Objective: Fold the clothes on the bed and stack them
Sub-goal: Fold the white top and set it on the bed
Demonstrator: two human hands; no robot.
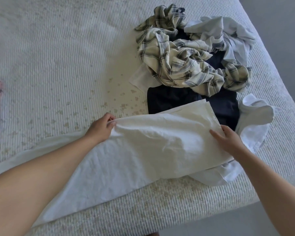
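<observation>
The white cloth [143, 147] lies along the bed's [58, 57] near edge. The left hand [101, 127] pinches its far fold; the right hand [228, 140] rests flat on it, fingers straight (holding nothing). A pile of clothes [191, 53] sits near the right edge.

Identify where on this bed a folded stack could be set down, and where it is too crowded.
Free: the bare bedspread left of the plaid shirt and beyond the left hand. Crowded: the right side, with plaid shirt, navy garment, pale blue shirt, and the white cloth along the near edge.
</observation>
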